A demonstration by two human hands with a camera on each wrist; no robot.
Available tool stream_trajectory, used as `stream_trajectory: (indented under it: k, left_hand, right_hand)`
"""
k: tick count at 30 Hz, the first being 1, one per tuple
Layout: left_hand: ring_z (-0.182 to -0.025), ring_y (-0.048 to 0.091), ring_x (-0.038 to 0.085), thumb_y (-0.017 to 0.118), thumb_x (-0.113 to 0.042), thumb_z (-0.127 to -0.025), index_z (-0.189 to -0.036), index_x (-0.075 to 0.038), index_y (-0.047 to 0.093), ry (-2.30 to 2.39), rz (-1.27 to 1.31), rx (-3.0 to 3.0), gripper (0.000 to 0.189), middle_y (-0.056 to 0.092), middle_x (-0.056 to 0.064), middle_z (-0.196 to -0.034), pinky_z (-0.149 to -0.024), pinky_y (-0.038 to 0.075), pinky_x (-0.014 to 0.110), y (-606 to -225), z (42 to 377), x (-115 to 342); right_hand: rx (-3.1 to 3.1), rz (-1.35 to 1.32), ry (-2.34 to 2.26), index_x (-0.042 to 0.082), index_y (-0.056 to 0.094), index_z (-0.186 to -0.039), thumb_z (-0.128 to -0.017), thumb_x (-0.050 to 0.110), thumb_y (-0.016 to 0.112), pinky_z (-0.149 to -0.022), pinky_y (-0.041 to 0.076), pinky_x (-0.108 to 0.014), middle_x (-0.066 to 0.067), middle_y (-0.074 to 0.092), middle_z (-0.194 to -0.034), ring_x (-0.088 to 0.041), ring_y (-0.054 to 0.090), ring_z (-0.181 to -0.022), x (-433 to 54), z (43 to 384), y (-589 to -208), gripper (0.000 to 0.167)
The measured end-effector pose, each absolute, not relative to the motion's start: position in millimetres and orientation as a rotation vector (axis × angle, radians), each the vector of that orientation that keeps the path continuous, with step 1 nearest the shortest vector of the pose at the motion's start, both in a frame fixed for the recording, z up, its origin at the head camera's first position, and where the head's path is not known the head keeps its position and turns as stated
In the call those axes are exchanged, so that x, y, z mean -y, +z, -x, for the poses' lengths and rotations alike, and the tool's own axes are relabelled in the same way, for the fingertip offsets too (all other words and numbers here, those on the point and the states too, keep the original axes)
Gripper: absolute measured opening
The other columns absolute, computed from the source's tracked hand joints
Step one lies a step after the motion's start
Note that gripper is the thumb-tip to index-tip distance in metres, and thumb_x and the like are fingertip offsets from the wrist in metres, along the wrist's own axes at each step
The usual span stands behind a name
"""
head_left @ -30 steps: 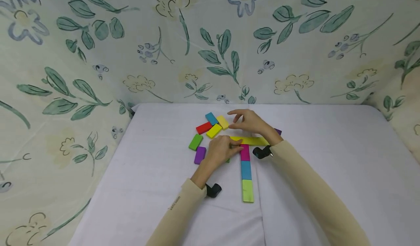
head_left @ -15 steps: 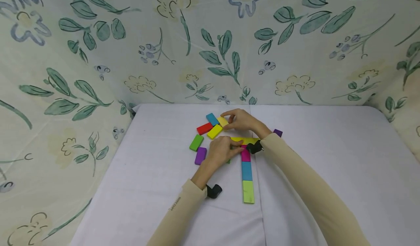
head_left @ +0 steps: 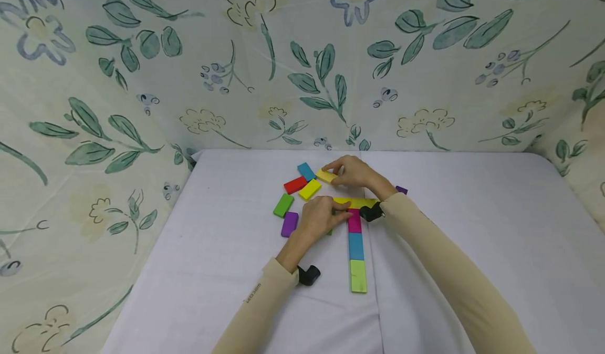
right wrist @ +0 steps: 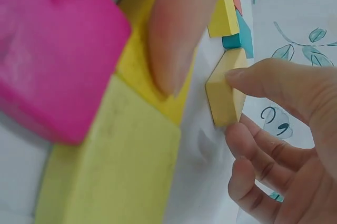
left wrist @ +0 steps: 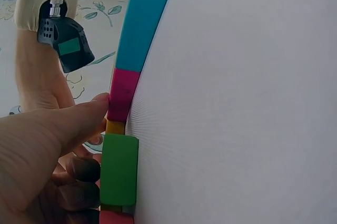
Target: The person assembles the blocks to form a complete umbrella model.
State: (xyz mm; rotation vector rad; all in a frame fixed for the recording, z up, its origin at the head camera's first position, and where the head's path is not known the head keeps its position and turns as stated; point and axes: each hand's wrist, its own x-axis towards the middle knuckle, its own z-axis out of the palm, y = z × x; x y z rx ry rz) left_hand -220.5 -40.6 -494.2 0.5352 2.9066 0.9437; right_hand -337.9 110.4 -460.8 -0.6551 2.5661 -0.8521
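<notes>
In the head view, my right hand (head_left: pixel 355 171) pinches a pale yellow block (right wrist: pixel 224 95) between thumb and fingers, at the far side of the layout. My left hand (head_left: pixel 317 217) rests at the corner of the layout. One of its fingertips touches a yellow block (right wrist: pixel 142 71), and its thumb lies against the magenta block (left wrist: pixel 123 93). From the yellow crossbar (head_left: pixel 363 202), a column of blocks runs toward me: magenta, then blue (head_left: pixel 356 246), then lime green (head_left: pixel 358 276). A green block (left wrist: pixel 119 170) stands by the left fingers, mostly hidden in the head view.
Loose blocks lie left of the layout: blue (head_left: pixel 306 171), red (head_left: pixel 295 185), yellow (head_left: pixel 310 189), green (head_left: pixel 283 205) and purple (head_left: pixel 290 224). Another purple block (head_left: pixel 401 189) shows behind the right wrist. The white-covered table (head_left: pixel 198 270) meets a floral cloth (head_left: pixel 264 91).
My right hand has moved left to the pale yellow block, taken hold of it and turned it slightly, apart from the blue one. My left hand has stayed in place.
</notes>
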Motion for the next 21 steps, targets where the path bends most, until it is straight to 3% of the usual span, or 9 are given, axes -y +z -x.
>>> stream_trajectory:
  k: [14,17,21]
  left_hand:
    - [-0.047,0.042,0.012,0.078,-0.041,-0.091,-0.123,-0.021,0.075,0.937,-0.523,-2.898,0.037,0.058,-0.005,-0.056,-0.045,0.025,0.016,-493.3,220.2,39.7]
    - [-0.051,0.044,0.01,0.078,-0.041,-0.091,-0.123,-0.022,0.075,0.931,-0.507,-2.896,0.037,0.066,-0.004,-0.064,-0.047,0.027,0.016,-493.3,220.0,39.1]
    - [-0.057,0.048,0.008,0.079,-0.041,-0.09,-0.123,-0.023,0.075,0.932,-0.481,-2.893,0.038,0.08,-0.002,-0.092,-0.049,0.029,0.017,-493.0,219.4,38.2]
  right_hand:
    - [-2.684,0.573,-0.871,0.014,0.079,-0.119,-0.088,0.016,0.081,-0.076,0.047,-0.03,-0.012,0.072,-0.115,-0.026,0.06,-0.099,-108.3,330.4,-455.8,0.031]
    - [-2.701,0.564,-0.877,0.013,0.08,-0.117,-0.088,0.017,0.082,-0.072,0.048,-0.029,-0.012,0.069,-0.111,-0.025,0.058,-0.093,-114.9,331.2,-454.5,0.029]
    - [-2.725,0.573,-0.934,0.011,0.08,-0.116,-0.088,0.016,0.081,-0.066,0.046,-0.029,-0.014,0.068,-0.106,-0.025,0.054,-0.085,-129.3,331.7,-453.1,0.028]
